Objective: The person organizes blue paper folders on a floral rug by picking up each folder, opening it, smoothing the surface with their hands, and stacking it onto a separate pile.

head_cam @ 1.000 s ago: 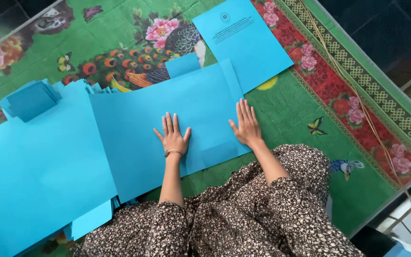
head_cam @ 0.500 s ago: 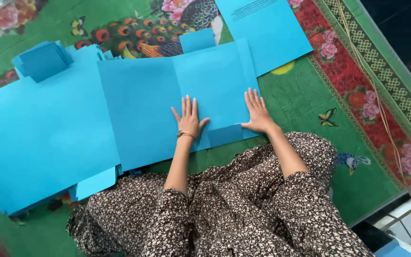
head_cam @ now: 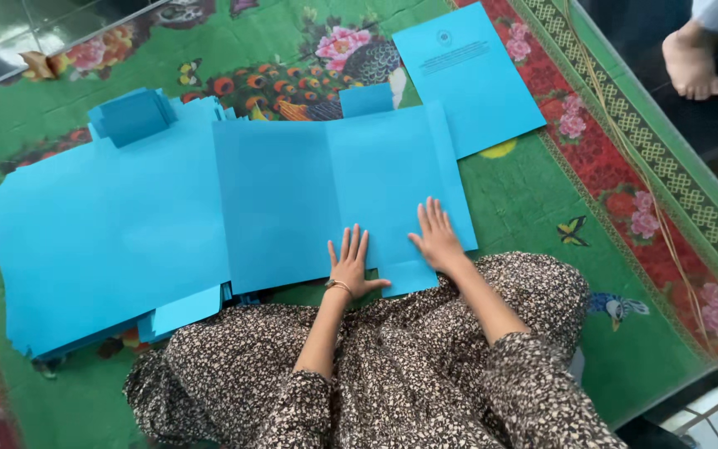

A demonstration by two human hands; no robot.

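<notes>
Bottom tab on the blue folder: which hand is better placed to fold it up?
Probably the left hand: its thumb lies right by the small tab. The right hand rests flat higher up the blue folder, suited to holding it down.

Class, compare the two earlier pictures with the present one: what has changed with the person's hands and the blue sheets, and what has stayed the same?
Little changed. Both hands stay flat, palms down, on the near edge of the folded light-blue paper sheet: left hand, right hand. Nothing was picked up or let go. The view shifted, bringing another person's bare foot into sight. The big stack of blue sheets and the green flowered mat stayed put.
</notes>
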